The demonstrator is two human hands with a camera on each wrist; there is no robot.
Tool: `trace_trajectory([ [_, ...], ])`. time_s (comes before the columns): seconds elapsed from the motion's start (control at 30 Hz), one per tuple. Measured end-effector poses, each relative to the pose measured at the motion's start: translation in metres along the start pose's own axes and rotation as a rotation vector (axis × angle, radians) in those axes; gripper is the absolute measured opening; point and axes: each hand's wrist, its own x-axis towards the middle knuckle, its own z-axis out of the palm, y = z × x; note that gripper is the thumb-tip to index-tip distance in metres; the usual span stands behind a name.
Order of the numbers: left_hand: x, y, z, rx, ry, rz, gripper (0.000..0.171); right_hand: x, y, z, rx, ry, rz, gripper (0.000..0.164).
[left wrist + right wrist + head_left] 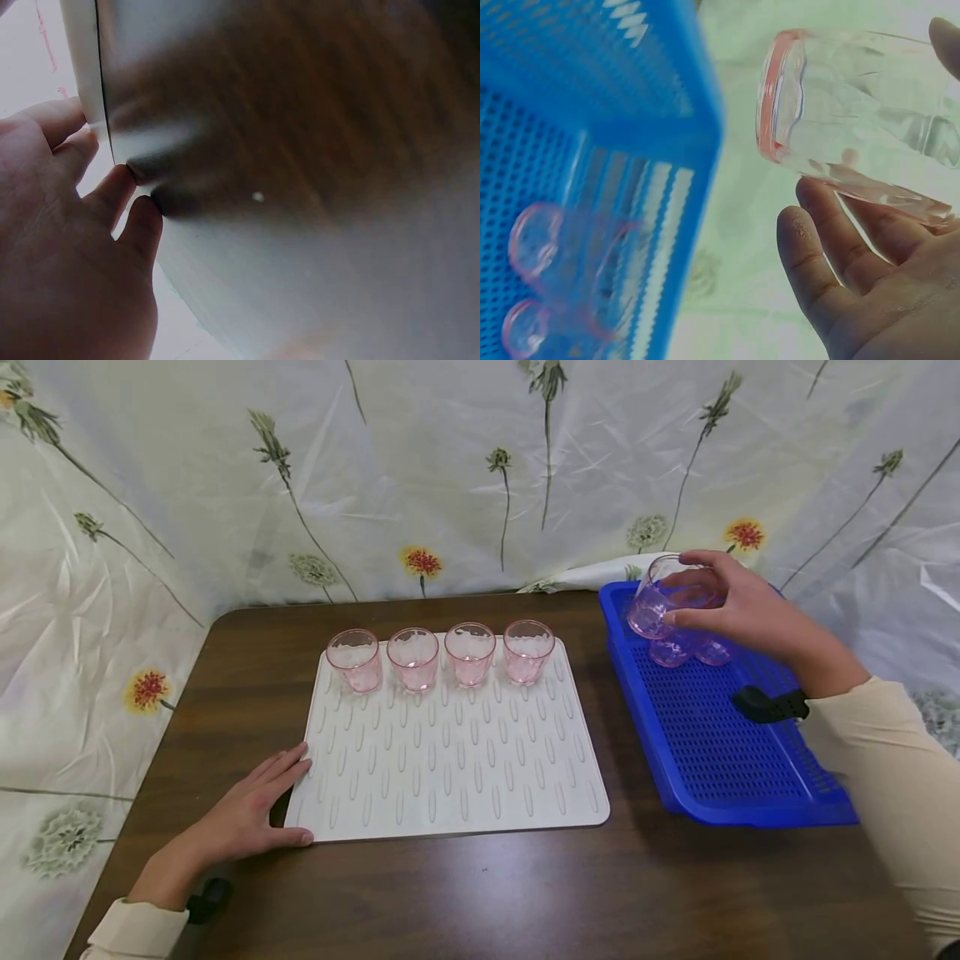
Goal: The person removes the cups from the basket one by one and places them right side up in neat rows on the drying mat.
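My right hand (738, 602) grips a clear pink-tinted glass (649, 606) over the far end of the blue basket (641, 718). In the right wrist view the glass (855, 112) lies sideways between thumb and fingers, beyond the basket's rim. Two more pink glasses, one of them this glass (536, 244), are down inside the basket. My left hand (240, 814) rests at the left edge of the white ridged mat (450, 760), its fingers stretched along that edge. Several pink glasses, among them this glass (355, 664), stand upright in a row on the mat's far side.
Mat and basket lie on a dark brown wooden table (480, 893). A flowered plastic sheet (450, 468) hangs behind the table and at its sides. The basket's raised rim stands to the right of the mat.
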Motion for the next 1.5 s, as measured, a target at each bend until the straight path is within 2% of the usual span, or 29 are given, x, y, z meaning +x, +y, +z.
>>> trace_trajectory([
  [0.23,-0.001,-0.002,0.001,-0.008,-0.006,-0.013,0.101,0.008,-0.038,0.016,-0.049,-0.106,-0.060,0.082],
  [0.43,-0.001,-0.002,0.000,-0.007,-0.015,-0.029,0.102,0.015,-0.065,0.037,-0.036,-0.137,-0.131,0.081],
  [0.6,0.000,-0.002,-0.001,-0.007,-0.008,-0.016,0.101,0.021,-0.084,0.061,-0.086,-0.160,-0.152,0.082],
  [0.77,0.000,-0.003,0.000,-0.006,-0.005,-0.011,0.101,0.025,-0.098,0.084,-0.144,-0.183,-0.199,0.082],
  [0.93,-0.001,-0.004,-0.001,-0.004,0.009,0.001,0.100,0.028,-0.112,0.107,-0.154,-0.209,-0.269,0.084],
  [1.2,-0.001,-0.003,-0.002,-0.005,0.003,-0.004,0.101,0.038,-0.130,0.155,-0.089,-0.348,-0.369,0.086],
  [1.5,0.000,-0.004,-0.002,-0.009,0.012,0.014,0.101,0.049,-0.138,0.212,-0.032,-0.462,-0.372,0.086],
])
